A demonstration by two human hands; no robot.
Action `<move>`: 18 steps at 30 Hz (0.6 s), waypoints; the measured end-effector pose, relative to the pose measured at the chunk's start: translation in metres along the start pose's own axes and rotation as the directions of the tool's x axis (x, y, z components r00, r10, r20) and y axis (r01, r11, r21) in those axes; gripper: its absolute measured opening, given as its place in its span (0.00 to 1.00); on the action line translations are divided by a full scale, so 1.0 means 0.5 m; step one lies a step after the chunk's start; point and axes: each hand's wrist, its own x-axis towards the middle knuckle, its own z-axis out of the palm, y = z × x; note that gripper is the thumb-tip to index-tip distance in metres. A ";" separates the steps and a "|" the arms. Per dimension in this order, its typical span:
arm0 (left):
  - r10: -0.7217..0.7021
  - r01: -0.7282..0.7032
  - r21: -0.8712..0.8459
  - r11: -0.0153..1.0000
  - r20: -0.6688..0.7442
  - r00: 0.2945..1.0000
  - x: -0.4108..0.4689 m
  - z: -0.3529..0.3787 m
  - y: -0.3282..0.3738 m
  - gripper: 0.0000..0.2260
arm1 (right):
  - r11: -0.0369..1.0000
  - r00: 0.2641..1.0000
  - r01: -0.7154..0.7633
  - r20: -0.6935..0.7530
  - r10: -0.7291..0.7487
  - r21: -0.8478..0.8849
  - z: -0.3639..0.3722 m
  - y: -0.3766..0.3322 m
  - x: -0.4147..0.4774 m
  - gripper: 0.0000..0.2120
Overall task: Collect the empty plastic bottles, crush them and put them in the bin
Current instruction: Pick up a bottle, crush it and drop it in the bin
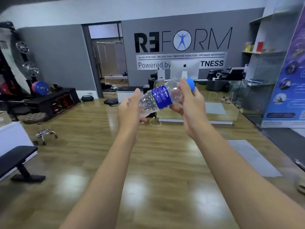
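Note:
I hold one clear plastic bottle (160, 97) with a blue label and a blue cap out in front of me at chest height. It lies tilted, cap up to the right and base down to the left. My left hand (130, 111) grips the base end, with the thumb on top and the fingers underneath. My right hand (189, 103) grips the neck end just below the cap. The bottle looks empty and its walls are somewhat dented. No bin is in view.
Wooden floor stretches ahead. A black bench (16, 161) and a wheeled stool (42, 129) stand at the left, with a weight rack (54, 100) behind them. Grey mats (252, 157) lie at the right. A desk with a computer (184, 69) stands at the back wall.

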 end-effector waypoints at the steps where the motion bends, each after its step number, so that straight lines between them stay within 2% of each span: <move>1: 0.000 0.000 0.004 1.000 0.002 1.000 0.052 -0.001 -0.015 0.21 | 1.000 1.000 -0.001 0.001 0.001 0.008 0.019 0.022 0.042 0.13; 7: 0.000 0.001 0.029 1.000 -0.043 0.999 0.365 0.001 -0.101 0.25 | 0.997 1.000 0.012 0.025 -0.014 0.075 0.130 0.173 0.325 0.10; 12: 0.054 -0.049 0.080 0.996 -0.051 0.997 0.628 -0.008 -0.136 0.23 | 0.989 0.998 -0.013 0.059 0.004 0.145 0.243 0.297 0.569 0.09; 18: 0.133 -0.114 0.136 0.984 -0.146 0.980 0.937 -0.100 -0.211 0.17 | 0.988 0.995 -0.065 0.087 0.054 0.137 0.427 0.485 0.817 0.08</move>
